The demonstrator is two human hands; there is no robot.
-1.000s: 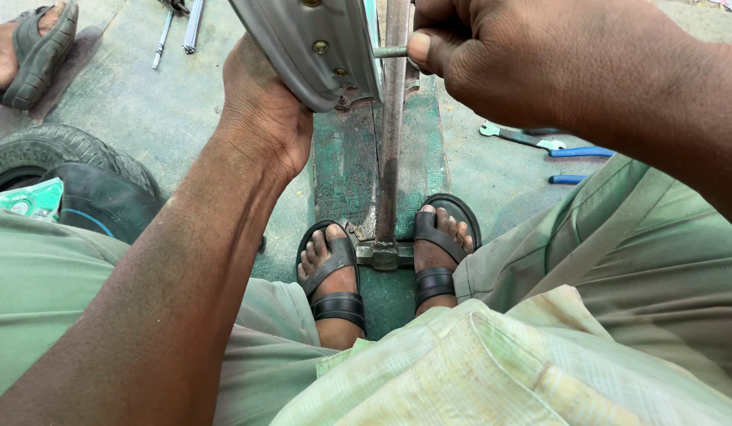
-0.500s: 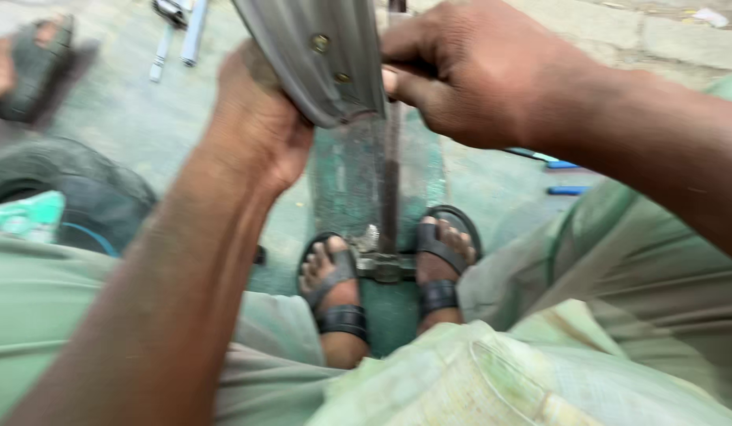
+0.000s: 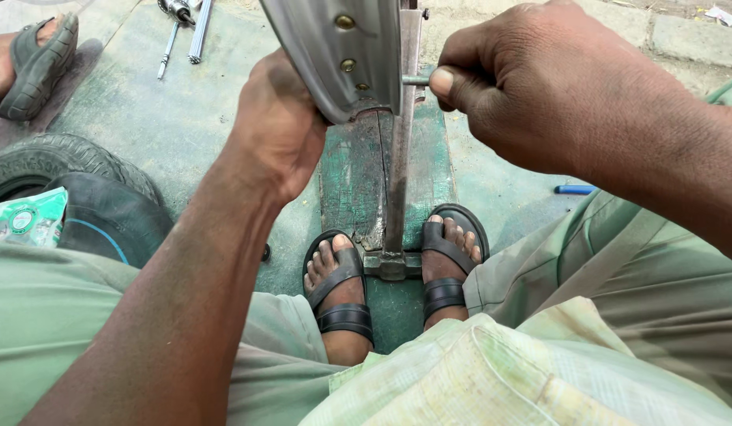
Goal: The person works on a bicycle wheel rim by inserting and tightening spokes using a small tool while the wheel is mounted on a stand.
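head view, looking straight down past the knees: the left hand (image 3: 279, 118) is wrapped shut around the lower edge of a grey metal wheel rim (image 3: 334, 55), fingers hidden behind it, thumb side toward us. the right hand (image 3: 539, 87) is curled closed, thumb and forefinger pinching a small metal stub (image 3: 415, 80) that sticks out sideways from the upright steel bar (image 3: 399, 158). the rim sits top centre, its curved band running from the upper left down to the bar, the nipple studs facing us; its top runs out of frame. the bar's long axis goes up and away from a base between the two sandalled feet (image 3: 338, 284), standing on a worn green wooden board (image 3: 350, 181). room is tight: knees on both sides, a black tyre (image 3: 66, 170) at the left, loose tools (image 3: 184, 28) at the top left, a blue tool handle (image 3: 575, 189) at the right, another person's sandalled foot (image 3: 30, 63) in the far left corner.
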